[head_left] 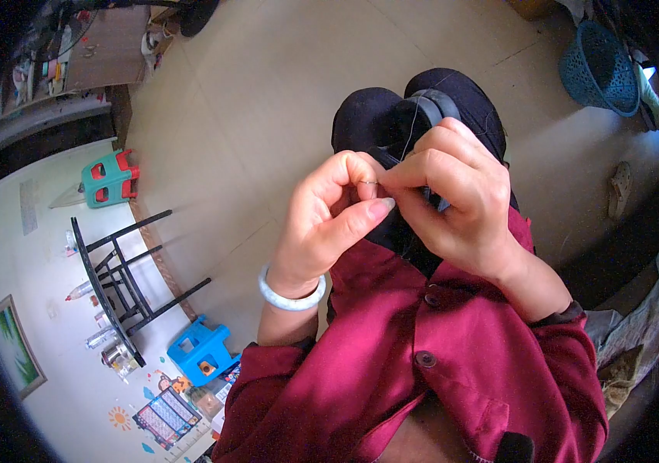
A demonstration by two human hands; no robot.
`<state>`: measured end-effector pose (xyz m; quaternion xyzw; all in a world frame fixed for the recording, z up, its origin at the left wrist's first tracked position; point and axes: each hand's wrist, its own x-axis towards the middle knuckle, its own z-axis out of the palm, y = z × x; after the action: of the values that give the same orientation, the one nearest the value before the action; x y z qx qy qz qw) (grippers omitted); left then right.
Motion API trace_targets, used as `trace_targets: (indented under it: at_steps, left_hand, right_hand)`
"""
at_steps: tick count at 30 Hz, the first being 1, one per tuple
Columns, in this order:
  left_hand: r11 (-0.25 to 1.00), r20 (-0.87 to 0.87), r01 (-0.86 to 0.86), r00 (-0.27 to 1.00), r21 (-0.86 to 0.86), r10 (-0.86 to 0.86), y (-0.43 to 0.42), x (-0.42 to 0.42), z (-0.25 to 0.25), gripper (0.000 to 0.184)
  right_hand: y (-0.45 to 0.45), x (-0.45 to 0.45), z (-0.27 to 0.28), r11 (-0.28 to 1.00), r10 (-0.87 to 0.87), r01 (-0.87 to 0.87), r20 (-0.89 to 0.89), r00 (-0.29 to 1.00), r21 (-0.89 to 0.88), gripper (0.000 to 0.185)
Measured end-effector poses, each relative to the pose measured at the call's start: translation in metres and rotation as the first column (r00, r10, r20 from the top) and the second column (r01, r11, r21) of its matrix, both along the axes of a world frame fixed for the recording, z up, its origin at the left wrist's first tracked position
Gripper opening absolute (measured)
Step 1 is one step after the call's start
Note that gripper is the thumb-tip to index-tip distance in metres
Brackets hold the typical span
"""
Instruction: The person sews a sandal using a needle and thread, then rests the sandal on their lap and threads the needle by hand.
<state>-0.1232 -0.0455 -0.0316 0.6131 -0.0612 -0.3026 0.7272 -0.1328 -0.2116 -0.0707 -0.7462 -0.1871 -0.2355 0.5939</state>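
Observation:
My left hand [326, 212], with a pale bangle [292, 290] at the wrist, is closed in front of my chest, thumb and fingers drawn together. A ring [368, 183] shows on one of its fingers. Touching it at the fingertips is my right hand [453, 197], closed in a pinch. A thin dark thread [414, 127] runs up from near the fingertips. What each pinch holds is too small to make out. Behind my hands, a round black object [424, 109] rests between my knees, partly hidden by my right hand.
A blue basket [599, 69] stands at the upper right, a shoe [619, 190] below it. On the left are a black table [106, 293] with bottles, a blue stool [200, 351] and a green and red stool [107, 179]. Cloth [638, 339] lies at the right.

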Motion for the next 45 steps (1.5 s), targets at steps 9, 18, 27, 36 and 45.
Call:
trace_targets:
  at_steps: [9, 18, 27, 36, 45]
  left_hand:
    - [0.999, -0.027, 0.014, 1.0, 0.041, -0.013, 0.0003, 0.0008, 0.0014, 0.015]
    - [1.0, 0.003, 0.02, 1.0, -0.015, -0.02, -0.001, 0.0004, 0.0011, 0.016]
    - [1.0, -0.003, 0.02, 1.0, -0.016, -0.02, -0.0008, 0.0003, 0.0004, 0.016]
    - [1.0, -0.035, 0.025, 0.999, -0.015, -0.025, -0.0016, -0.0006, -0.0006, 0.016]
    - [1.0, 0.011, 0.022, 1.0, 0.009, -0.022, 0.001, -0.0003, -0.0009, 0.017]
  right_hand:
    - [0.0013, 0.0001, -0.0009, 0.998, -0.051, 0.052, 0.026, 0.998, -0.036, 0.022]
    - [0.0003, 0.0009, 0.0005, 0.999, -0.041, 0.042, 0.046, 0.998, -0.019, 0.022]
    - [-0.0012, 0.0011, 0.0005, 0.998, -0.031, 0.033, 0.041, 0.999, -0.045, 0.022]
    - [-0.0028, 0.0014, -0.001, 0.998, -0.036, 0.037, 0.022, 0.999, -0.05, 0.021]
    - [-0.0004, 0.0037, 0.0025, 0.999, -0.018, 0.02, 0.031, 0.999, -0.046, 0.021]
